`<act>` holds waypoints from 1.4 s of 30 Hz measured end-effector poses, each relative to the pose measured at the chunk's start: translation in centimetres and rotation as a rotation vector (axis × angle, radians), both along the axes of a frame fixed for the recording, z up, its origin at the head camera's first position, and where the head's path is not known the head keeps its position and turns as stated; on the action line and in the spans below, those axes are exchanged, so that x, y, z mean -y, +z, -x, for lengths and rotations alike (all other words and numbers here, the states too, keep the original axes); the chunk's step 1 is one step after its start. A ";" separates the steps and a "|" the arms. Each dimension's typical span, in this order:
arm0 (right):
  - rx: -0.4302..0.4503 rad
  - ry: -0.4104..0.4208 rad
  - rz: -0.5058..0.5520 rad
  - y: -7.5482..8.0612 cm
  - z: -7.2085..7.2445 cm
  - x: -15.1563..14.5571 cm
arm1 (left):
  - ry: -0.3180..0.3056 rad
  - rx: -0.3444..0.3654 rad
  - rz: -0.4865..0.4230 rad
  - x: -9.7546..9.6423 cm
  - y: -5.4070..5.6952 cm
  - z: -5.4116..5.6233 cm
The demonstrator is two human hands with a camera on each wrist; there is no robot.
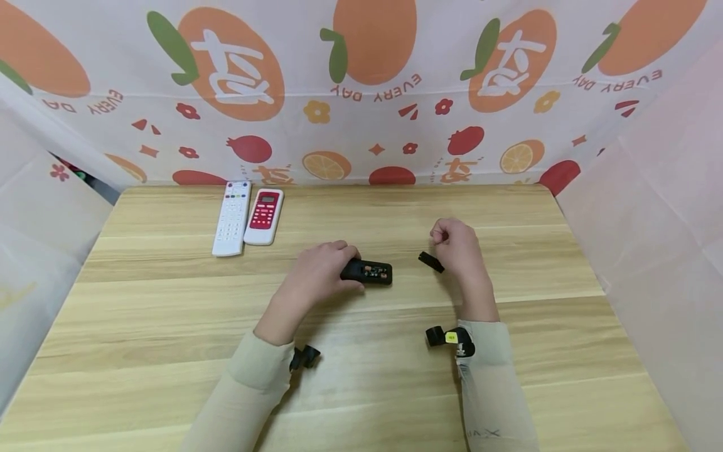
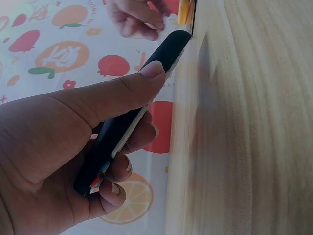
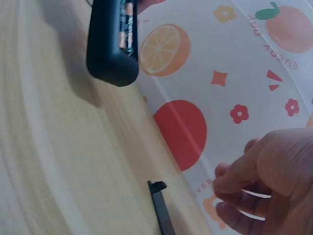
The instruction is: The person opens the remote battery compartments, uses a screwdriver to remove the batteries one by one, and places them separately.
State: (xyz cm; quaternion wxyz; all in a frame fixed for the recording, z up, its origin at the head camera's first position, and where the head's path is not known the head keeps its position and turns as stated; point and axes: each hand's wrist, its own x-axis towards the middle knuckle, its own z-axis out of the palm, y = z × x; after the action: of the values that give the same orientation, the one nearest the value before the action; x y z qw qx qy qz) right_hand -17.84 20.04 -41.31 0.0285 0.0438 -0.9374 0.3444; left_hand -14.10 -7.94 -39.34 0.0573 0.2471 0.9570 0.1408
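The smooth, oblong black remote [image 1: 353,270], its batteries [image 3: 128,24] showing, is gripped by my left hand [image 1: 322,271] above the surface [image 1: 565,351]. My right hand [image 1: 459,246], fingers loosely curled, is beside the thin black cover [image 1: 432,262]; wood-grained room extends to the right edge [image 1: 594,276].

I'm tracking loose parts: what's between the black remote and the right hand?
A small black cover lies there on the tabletop, nearer the right hand than the remote; the head view shows it.
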 end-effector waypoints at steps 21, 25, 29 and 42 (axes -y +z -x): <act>-0.042 -0.206 -0.037 -0.3 0.5 -2.0 | -0.035 0.011 0.013 -0.4 -0.9 0.0; 0.008 -0.242 -0.077 -0.2 0.4 -2.7 | -0.028 0.014 0.032 -0.6 -1.4 0.2; 0.165 -0.237 -0.092 -0.4 0.2 -3.5 | -0.019 0.000 0.057 -0.7 -1.9 0.3; 0.243 -0.201 -0.072 -1.7 0.5 -4.2 | -0.001 -0.013 0.060 -1.0 -2.7 0.2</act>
State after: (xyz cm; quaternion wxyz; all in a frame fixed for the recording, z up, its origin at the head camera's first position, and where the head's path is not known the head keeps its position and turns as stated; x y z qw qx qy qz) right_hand -18.33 24.26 -43.01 -0.0525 -0.0913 -0.9454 0.3085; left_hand -14.31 -6.94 -42.08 0.0584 0.2469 0.9610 0.1103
